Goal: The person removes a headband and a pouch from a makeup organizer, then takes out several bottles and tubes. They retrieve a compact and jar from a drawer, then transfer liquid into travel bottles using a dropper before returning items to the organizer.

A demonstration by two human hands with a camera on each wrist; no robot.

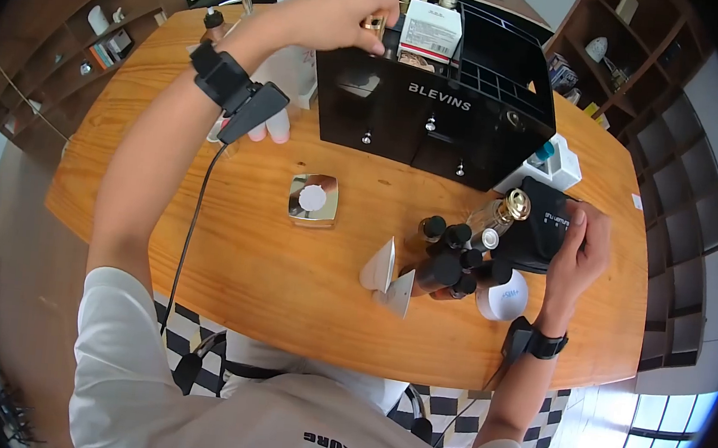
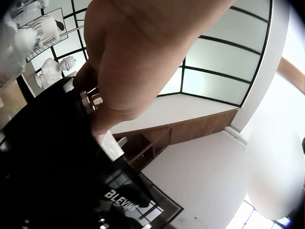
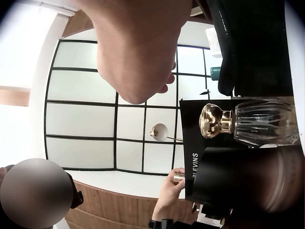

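My left hand [image 1: 349, 17] reaches over the top left of a black organizer box [image 1: 370, 104] lettered BLEVINS. Its thumb and fingers grip a small gold-toned cylindrical item [image 1: 375, 25], mostly hidden by the hand; the right wrist view shows its shiny side [image 3: 178, 177]. Beside those fingers, a white box [image 1: 432, 31] stands in the organizer's top. My right hand [image 1: 582, 245] hovers by a black pouch [image 1: 541, 220], fingers loosely curled and holding nothing. Left of it stands a clear glass bottle with a round gold cap [image 1: 516, 205].
Several dark-capped bottles [image 1: 451, 259] cluster near a white round jar [image 1: 503, 297]. White card pieces [image 1: 379, 265] stand left of them. A square gold-lidded jar [image 1: 313, 200] sits mid-table. More bottles stand behind my left forearm, and a white container [image 1: 564, 163] lies right of the organizer.
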